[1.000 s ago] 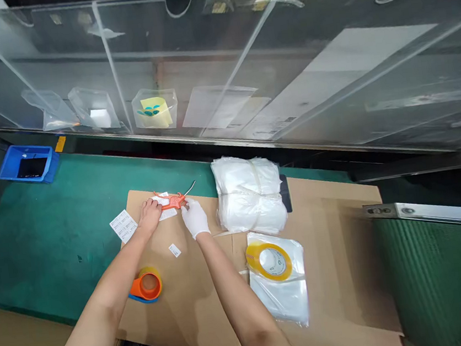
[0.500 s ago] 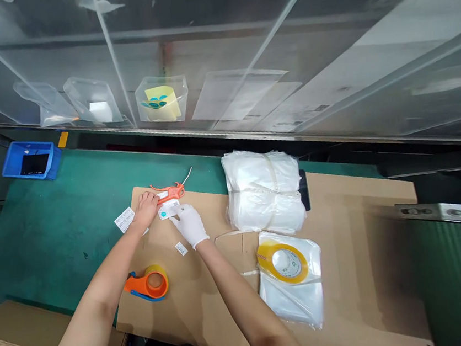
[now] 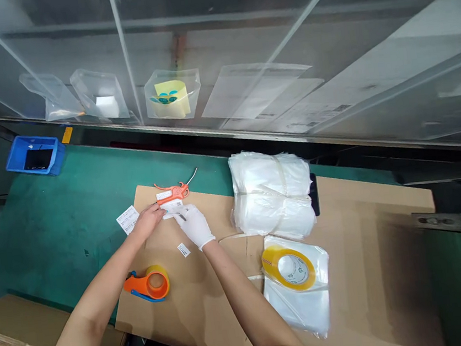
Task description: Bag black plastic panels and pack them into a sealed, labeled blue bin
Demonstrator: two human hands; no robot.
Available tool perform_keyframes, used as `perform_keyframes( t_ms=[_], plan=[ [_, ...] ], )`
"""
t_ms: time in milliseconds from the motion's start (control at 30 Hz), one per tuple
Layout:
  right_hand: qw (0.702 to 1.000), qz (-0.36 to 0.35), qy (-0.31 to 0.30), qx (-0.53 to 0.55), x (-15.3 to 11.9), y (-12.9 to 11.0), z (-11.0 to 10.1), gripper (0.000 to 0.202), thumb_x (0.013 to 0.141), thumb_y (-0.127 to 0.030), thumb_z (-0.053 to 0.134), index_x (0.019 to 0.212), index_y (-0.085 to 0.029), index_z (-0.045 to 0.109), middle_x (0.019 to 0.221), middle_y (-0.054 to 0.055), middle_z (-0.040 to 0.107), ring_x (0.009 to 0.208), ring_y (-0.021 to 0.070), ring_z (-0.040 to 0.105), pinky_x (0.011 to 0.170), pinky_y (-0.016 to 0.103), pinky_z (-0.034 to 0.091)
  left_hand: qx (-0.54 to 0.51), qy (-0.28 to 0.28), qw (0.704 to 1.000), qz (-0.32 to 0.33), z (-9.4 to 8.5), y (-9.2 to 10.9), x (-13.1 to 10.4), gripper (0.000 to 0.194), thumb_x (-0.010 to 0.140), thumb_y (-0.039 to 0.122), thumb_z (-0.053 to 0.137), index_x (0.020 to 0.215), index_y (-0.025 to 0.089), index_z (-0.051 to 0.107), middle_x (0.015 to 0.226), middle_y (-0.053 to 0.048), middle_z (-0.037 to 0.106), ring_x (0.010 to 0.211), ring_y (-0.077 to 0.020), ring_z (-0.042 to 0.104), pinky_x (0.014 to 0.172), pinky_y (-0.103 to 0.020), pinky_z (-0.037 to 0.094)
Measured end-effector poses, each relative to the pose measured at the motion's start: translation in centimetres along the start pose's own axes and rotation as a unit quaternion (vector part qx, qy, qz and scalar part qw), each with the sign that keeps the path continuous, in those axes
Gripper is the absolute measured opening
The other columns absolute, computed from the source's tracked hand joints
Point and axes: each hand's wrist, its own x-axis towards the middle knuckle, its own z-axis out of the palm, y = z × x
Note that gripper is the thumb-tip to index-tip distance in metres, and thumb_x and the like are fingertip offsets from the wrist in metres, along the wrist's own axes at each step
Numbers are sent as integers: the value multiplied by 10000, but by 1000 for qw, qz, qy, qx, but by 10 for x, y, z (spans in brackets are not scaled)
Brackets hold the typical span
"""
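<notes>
My bare left hand [image 3: 148, 220] has its fingers closed at the left side of a small white label [image 3: 171, 206], close to the handle of an orange air blow gun [image 3: 173, 193]. My right hand [image 3: 195, 225], in a white glove, pinches the label's lower right side. A small dark slim thing shows by its fingers, too small to name. The blow gun lies just beyond both hands, with a printed label on it and its thin metal nozzle pointing away. A sheet of printed stickers [image 3: 126, 219] lies left of my left hand, and one loose sticker [image 3: 184, 250] lies below.
An orange tape dispenser [image 3: 147, 287] sits on the cardboard [image 3: 204, 304]. To the right are a tied bundle of clear bags [image 3: 272, 193] and a bag stack [image 3: 299, 315] with a yellow tape roll [image 3: 289, 268] on top. A blue bin [image 3: 59, 158] stands far left.
My left hand has slid off the blow gun's handle, slightly nearer to me. The label's blue-green mark is now mostly covered. My view has shifted slightly.
</notes>
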Motion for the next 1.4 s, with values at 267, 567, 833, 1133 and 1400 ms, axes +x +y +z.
perform_keyframes(
  t_ms=[267, 567, 833, 1133, 1400],
  plan=[
    [998, 53, 24, 33, -1, 10, -6, 313, 1031, -279, 487, 1186, -248, 757, 1087, 81, 681, 1042, 207, 609, 883, 280, 469, -41, -31, 998, 29, -6, -6, 11, 149, 937, 242, 660, 933, 233, 808, 1002, -65, 773, 979, -234, 724, 937, -366, 563],
    [998, 62, -6, -25, 5, 6, -9, 358, 1065, -297, 403, 1168, -212, 735, 1103, 90, 695, 1008, 203, 614, 837, 273, 447, -38, -39, 999, 7, -7, 0, 10, 195, 930, 334, 677, 1020, 219, 806, 962, -56, 761, 839, -218, 706, 791, -336, 571],
    [985, -20, -16, -169, 16, -19, -8, 271, 955, -289, 563, 1117, -133, 714, 1075, 179, 680, 980, 308, 583, 831, 386, 410, -3, -6, 1000, 19, 1, 6, 6, 175, 941, 232, 619, 1023, 240, 774, 1028, -60, 725, 985, -220, 688, 961, -363, 539],
    [981, -13, -43, -189, 10, -19, -2, 292, 998, -119, 435, 1065, -99, 719, 966, 178, 706, 924, 279, 624, 822, 368, 418, 99, 19, 994, -39, -3, 9, 16, 497, 888, 251, 688, 1369, 271, 565, 1144, -75, 593, 1107, -273, 628, 932, -384, 533],
    [979, -40, -48, -191, 12, -25, -3, 246, 983, -240, 525, 1074, -126, 722, 1055, 170, 711, 1016, 306, 602, 834, 383, 414, 67, 31, 994, -81, 7, -1, 23, 421, 895, 207, 685, 1305, 195, 587, 1216, -115, 576, 1130, -290, 628, 998, -429, 513]
  ],
)
